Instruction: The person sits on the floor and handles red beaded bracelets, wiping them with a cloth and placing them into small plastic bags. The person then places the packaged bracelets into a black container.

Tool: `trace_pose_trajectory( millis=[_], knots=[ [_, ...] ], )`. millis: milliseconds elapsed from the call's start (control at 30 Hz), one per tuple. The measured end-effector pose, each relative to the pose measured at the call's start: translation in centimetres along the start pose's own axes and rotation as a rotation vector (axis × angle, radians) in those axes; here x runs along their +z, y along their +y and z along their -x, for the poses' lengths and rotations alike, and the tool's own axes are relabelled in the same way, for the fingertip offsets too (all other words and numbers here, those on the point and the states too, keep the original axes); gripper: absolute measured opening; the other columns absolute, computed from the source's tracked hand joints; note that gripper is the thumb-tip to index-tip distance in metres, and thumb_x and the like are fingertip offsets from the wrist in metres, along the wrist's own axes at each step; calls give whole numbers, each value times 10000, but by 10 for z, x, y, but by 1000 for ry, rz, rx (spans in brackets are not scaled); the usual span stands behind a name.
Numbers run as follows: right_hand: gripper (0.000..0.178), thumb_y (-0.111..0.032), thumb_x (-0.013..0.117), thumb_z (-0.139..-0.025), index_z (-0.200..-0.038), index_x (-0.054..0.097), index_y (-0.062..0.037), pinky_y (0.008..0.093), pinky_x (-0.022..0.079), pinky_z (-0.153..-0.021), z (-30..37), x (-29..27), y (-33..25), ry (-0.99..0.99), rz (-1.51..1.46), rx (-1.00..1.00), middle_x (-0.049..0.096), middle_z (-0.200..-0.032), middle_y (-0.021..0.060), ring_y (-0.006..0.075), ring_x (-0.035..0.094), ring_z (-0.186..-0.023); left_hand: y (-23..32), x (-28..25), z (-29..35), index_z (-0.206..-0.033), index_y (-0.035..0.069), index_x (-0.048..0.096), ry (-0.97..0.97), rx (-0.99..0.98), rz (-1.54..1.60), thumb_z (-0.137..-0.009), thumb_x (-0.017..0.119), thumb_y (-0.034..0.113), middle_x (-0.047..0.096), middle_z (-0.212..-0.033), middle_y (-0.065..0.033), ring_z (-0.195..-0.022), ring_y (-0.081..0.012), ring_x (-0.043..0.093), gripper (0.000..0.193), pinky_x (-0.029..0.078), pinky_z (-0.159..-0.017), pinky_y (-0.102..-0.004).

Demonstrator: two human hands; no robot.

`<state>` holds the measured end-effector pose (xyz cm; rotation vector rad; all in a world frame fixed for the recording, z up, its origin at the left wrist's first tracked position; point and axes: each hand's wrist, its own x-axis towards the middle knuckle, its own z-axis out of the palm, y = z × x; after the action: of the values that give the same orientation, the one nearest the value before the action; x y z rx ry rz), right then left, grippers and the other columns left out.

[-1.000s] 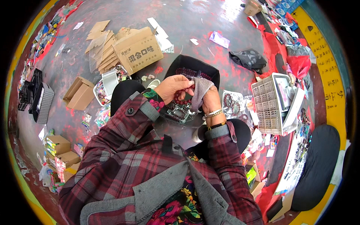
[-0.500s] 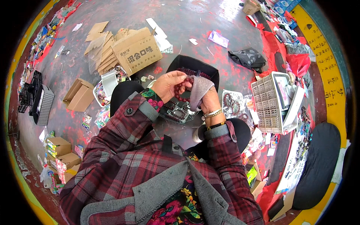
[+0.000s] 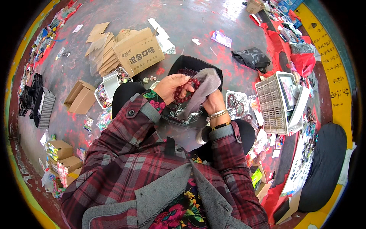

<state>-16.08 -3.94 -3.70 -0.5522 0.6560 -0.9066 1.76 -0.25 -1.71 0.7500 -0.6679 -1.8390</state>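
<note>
Over the last second the grey cloth went from bunched between the hands to draped flat over the right hand, which gripped it; left hand closed on the dark red bead bracelet – looked like wiping in progress. Bracelet: glossy round beads, held above the black tray, touching the cloth

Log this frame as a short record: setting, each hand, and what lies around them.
Setting: person seated over a grey, red-stained floor
Left hand: holds a dark red bead bracelet
Right hand: grips a grey cloth against the beads
Below hands: black tray with more beads
Left side: large cardboard box, small open box
Right side: grey compartment tray
</note>
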Motion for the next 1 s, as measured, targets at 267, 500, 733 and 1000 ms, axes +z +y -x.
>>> trace_pose_trajectory(
  millis=[267,500,733,1000],
  knots=[
    [148,-148,534,-854,-898,615,-32,240,457,-590,4,14,3,-32,393,-252,621,-799,31,117,575,-679,0,3,2,-865,28,556,-52,-111,-56,-892,511,242,633,-754,-119,-528,-113,547,220,432,-485,-206],
    [222,-255,520,-876,-972,584,-65,270,480,-627,-6,-2,1,56,64,49,620,-835,53,158,597,-743,-3,0,-2,-884,-8,570,-108,-65,-71,-901,490,245,599,-652,-96,-459,-118,488,266,375,-432,-218],
    [322,-312,499,-891,-1098,538,-68,291,458,-757,0,7,-4,71,90,-100,581,-1033,47,163,556,-903,11,4,8,-938,-32,565,-106,11,-30,-917,435,252,556,-596,-83,-448,-119,463,312,360,-440,-236],
    [258,-168,549,-858,-1074,561,-27,262,447,-736,-1,8,-9,-255,730,-355,590,-1002,44,143,553,-883,6,6,6,-931,-16,557,-124,26,14,-914,444,230,568,-627,-91,-502,-126,510,271,390,-471,-238]
  ],
)
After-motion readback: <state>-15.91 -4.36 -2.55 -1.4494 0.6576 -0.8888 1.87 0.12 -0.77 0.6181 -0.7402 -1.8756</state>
